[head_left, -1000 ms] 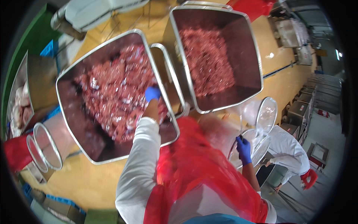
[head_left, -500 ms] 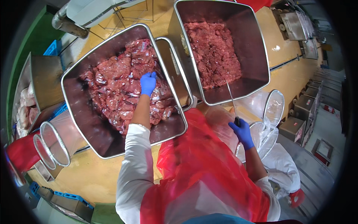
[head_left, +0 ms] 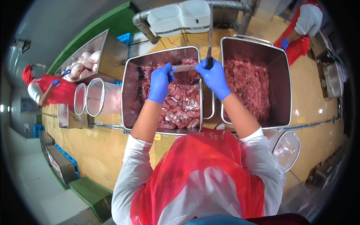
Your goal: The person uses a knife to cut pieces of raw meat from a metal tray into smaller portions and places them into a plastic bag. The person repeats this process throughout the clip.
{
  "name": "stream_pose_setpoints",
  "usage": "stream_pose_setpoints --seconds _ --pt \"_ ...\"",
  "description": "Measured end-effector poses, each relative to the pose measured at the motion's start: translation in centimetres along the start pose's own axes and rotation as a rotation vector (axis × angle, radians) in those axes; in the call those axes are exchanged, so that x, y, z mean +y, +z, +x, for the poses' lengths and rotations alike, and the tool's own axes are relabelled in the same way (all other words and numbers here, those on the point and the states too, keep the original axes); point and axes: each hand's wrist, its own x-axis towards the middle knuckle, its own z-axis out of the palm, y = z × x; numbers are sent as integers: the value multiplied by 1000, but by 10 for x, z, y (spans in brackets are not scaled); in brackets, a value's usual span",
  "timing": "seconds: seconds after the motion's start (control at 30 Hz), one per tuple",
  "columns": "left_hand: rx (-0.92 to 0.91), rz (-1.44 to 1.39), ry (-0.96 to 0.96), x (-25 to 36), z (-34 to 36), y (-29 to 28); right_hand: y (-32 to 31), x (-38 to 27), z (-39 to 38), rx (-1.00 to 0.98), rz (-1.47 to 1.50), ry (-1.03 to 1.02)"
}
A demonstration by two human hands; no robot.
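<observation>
My left hand (head_left: 159, 84), in a blue glove, is closed on one end of a clear plastic bag (head_left: 183, 68) stretched between my hands. My right hand (head_left: 214, 79), also blue-gloved, grips a knife (head_left: 210, 45) by its black handle, blade pointing up and away. Its fingers seem to pinch the bag's other end too. Both hands are above the left steel tub (head_left: 130, 101), which holds red meat in clear plastic bags (head_left: 179, 110). Whether meat hangs in the stretched bag is unclear. Loose red meat (head_left: 247, 90) lies in the right steel tub (head_left: 282, 93).
Clear bags on metal hoops (head_left: 95, 98) stand left of the tubs; another hoop (head_left: 287, 152) is at lower right. White bins (head_left: 165, 19) stand beyond. Co-workers in red aprons (head_left: 62, 90) are at far left and upper right. A steel bin (head_left: 112, 58) holds pale meat.
My left hand has lifted from the bagged meat with a bag. My right hand has brought the knife over to the left tub, blade up. The view has turned, showing two co-workers.
</observation>
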Motion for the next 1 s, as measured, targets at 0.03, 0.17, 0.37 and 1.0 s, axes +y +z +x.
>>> stream_pose_setpoints --seconds 0.03,0.17,0.37,1.0 --pt "41 102 70 13 -9 3 -6 -25 10 -91 26 3" --pt "158 447 671 30 -34 20 -40 -94 30 -360 -118 -87" --pt "-400 664 589 40 -28 85 -135 -161 11 -170 -554 -300" --pt "-579 1273 1221 -54 -83 212 -184 -39 -181 326 -967 256"
